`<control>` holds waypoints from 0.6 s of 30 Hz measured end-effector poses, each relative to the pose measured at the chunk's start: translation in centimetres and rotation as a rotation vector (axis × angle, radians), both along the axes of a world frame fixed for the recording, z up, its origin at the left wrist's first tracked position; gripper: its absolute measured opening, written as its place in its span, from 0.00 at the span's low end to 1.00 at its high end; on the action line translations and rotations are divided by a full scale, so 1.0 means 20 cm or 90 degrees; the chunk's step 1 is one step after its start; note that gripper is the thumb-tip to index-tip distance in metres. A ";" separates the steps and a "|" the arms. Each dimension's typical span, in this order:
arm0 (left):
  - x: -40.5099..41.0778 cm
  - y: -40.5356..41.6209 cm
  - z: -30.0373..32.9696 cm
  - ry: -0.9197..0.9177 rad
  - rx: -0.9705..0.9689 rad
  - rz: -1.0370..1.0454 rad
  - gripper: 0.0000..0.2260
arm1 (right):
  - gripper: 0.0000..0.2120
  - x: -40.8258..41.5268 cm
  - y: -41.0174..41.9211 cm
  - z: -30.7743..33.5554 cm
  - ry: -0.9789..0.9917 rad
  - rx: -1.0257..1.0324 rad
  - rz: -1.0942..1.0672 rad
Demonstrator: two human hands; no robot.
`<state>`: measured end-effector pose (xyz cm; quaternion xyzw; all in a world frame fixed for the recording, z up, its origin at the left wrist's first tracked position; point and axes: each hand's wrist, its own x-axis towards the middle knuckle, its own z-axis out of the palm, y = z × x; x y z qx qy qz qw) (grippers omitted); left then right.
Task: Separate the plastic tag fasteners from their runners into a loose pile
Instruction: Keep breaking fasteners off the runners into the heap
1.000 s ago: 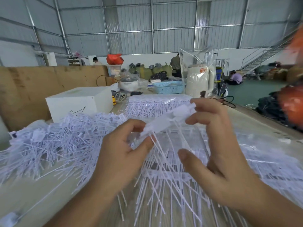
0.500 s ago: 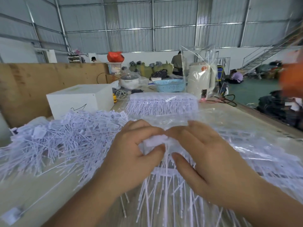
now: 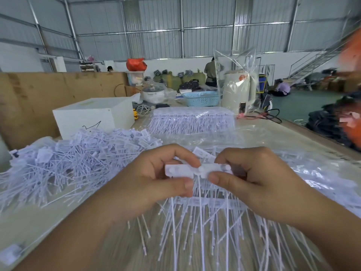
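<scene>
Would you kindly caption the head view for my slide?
Both hands pinch a strip of tag fasteners beside the loose pile.

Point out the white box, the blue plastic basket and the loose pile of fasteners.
white box (image 3: 86, 119): head view, front face.
blue plastic basket (image 3: 202, 98): head view, front wall.
loose pile of white plastic fasteners (image 3: 74, 159): head view, pile's middle.

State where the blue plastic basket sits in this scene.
In the head view, the blue basket sits at the table's far end, right of centre, between the lidded cooker pot and the bagged white kettle.
</scene>
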<state>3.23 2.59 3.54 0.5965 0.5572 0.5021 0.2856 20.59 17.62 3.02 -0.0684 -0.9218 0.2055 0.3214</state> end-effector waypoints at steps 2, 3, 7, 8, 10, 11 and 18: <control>-0.01 -0.01 0.04 0.033 -0.039 -0.013 0.11 | 0.15 0.01 0.00 0.00 0.000 -0.034 0.034; -0.01 -0.01 0.05 0.055 -0.050 -0.012 0.10 | 0.14 0.01 0.00 0.01 0.001 -0.046 0.044; 0.00 -0.01 0.08 0.139 -0.100 -0.049 0.08 | 0.13 0.02 0.01 0.02 -0.001 -0.098 0.056; 0.01 -0.01 0.07 0.156 -0.104 -0.046 0.10 | 0.13 0.03 0.01 0.02 -0.007 -0.102 0.058; 0.05 0.01 0.01 0.122 -0.044 0.027 0.18 | 0.13 0.02 -0.01 0.02 -0.006 -0.097 0.053; 0.07 0.02 -0.03 0.079 0.018 0.088 0.21 | 0.13 0.01 -0.02 0.01 0.004 -0.092 0.040; 0.19 0.10 -0.13 -0.035 0.207 0.415 0.22 | 0.13 -0.07 -0.14 -0.04 0.128 -0.086 -0.079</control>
